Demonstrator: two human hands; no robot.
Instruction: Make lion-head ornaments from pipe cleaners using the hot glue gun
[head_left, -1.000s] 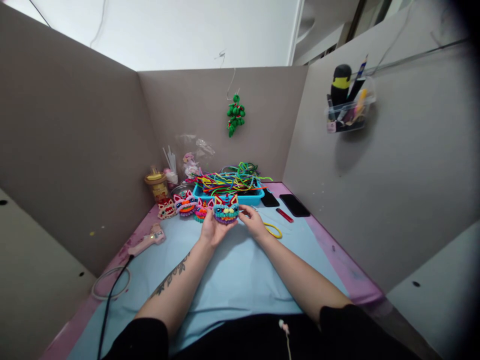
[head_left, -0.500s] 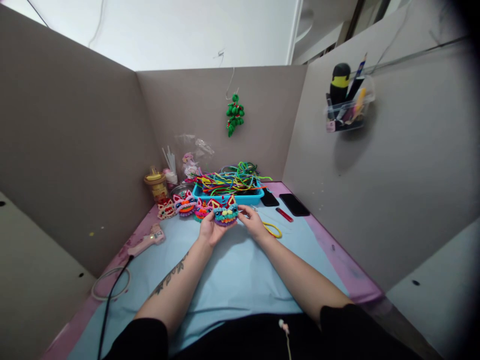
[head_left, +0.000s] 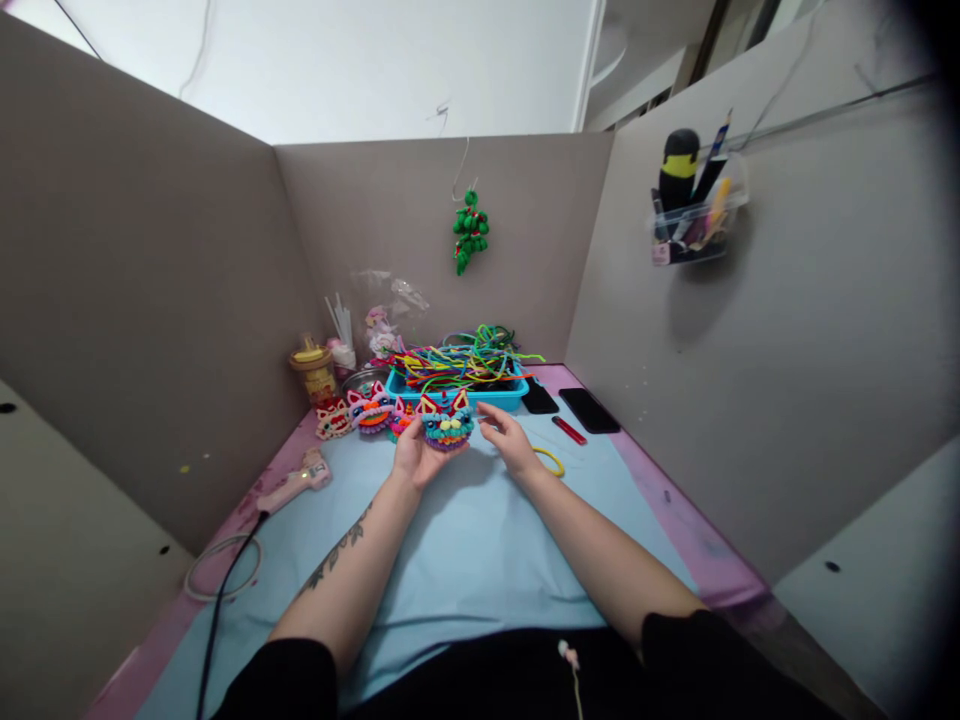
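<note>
My left hand (head_left: 416,458) cups a small multicoloured pipe-cleaner lion head (head_left: 447,424) with red and yellow ears, held just above the light blue mat (head_left: 465,545). To its right my right hand (head_left: 508,438) hovers with the fingers loosely apart, the fingertips close to the lion head and holding nothing that I can see. A yellow pipe-cleaner ring (head_left: 551,461) lies on the mat just right of that hand.
Three more lion heads (head_left: 365,411) line up to the left. Behind them: a blue tray (head_left: 457,390) of coloured pipe cleaners, a yellow-lidded jar (head_left: 315,368), a glue gun (head_left: 294,480) with cable, two phones (head_left: 589,409), a red lighter (head_left: 569,430). Grey partitions enclose the desk.
My left hand has tilted the lion head and carried it slightly left and up. My right hand has come off it and opened a little.
</note>
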